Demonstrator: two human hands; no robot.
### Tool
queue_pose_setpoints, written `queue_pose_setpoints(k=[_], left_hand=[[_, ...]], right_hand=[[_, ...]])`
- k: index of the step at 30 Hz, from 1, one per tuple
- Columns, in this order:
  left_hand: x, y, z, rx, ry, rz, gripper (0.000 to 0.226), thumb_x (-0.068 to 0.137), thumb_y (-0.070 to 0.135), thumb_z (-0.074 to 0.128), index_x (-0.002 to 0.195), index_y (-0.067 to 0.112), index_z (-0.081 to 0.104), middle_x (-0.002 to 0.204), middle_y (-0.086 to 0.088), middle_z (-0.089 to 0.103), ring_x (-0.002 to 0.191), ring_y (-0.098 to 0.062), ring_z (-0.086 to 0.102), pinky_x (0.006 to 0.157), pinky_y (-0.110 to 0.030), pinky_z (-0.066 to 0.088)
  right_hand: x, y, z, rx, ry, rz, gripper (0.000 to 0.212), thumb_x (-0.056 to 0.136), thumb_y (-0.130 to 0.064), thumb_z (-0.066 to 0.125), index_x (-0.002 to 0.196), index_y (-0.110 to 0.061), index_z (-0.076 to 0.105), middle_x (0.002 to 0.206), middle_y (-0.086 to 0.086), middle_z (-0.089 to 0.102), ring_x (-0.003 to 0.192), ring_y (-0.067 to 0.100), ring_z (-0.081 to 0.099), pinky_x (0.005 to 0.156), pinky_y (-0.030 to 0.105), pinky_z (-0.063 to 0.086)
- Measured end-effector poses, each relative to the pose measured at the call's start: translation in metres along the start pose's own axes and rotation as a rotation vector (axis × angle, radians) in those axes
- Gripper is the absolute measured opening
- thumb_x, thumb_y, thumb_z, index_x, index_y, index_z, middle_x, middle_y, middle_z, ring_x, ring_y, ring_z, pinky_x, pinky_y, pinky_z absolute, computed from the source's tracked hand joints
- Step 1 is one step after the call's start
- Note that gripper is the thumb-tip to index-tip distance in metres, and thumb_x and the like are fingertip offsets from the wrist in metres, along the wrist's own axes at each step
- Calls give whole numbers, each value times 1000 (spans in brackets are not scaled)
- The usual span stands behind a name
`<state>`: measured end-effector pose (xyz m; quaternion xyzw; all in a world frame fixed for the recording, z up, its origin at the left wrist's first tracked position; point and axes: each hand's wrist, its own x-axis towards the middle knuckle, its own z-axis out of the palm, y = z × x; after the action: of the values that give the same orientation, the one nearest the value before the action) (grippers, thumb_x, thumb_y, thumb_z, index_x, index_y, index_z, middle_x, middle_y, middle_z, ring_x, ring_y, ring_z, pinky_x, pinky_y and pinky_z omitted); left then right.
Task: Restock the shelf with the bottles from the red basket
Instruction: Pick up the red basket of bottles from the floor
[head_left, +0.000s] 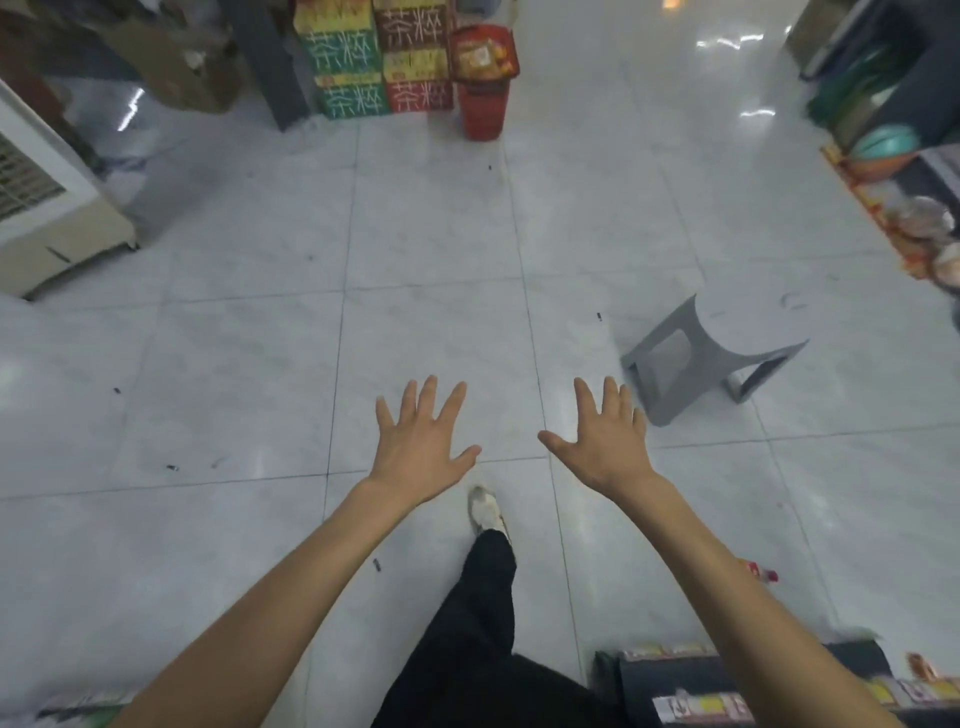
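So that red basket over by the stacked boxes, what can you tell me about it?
The red plastic basket stands upright on the pale glossy tiled floor, far ahead of the person, just right of a stack of green, red and brown printed cartons; whether they touch I cannot tell. Its walls look solid and narrow toward the base. Its open top is filled with red and orange-yellow packages, too blurred to identify. Nothing else is touching it.

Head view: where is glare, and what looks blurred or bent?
Head view: lamp glare on the floor, top right; the shelf at the right edge motion-blurred; tile lines bowed by the wide lens; left hand and right hand fairly sharp.
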<state>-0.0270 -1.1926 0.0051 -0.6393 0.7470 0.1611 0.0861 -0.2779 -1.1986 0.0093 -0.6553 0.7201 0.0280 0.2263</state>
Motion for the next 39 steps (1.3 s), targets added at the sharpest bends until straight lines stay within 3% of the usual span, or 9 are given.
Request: queue_pose_setpoints(k=[12, 21, 39], left_hand=[[245, -34, -128, -41, 143, 3, 88, 96, 75, 34, 166, 32, 0, 174, -5, 2, 160, -34, -2, 121, -71, -2], [431, -66, -195, 33, 139, -4, 91, 94, 77, 35, 165, 35, -4, 174, -6, -9, 158, -36, -17, 122, -69, -3], [802, -62, -379, 63, 125, -70, 92, 93, 77, 38, 164, 37, -5, 174, -7, -8, 159, -36, -15, 123, -69, 3]], right_hand=[[242, -50, -143, -162, -14, -57, 95, 93, -72, 44, 162, -22, 2, 168, 19, -7, 155, 40, -11, 126, 54, 3], [433, -75, -193, -162, 11, -94, 98, 92, -74, 43, 162, -23, -2, 168, 18, -11, 154, 41, -15, 125, 56, 2], [810, -88, -371, -138, 30, -162, 97, 92, -75, 40, 162, -23, 0, 169, 18, -4, 155, 40, -10, 125, 56, 1]])
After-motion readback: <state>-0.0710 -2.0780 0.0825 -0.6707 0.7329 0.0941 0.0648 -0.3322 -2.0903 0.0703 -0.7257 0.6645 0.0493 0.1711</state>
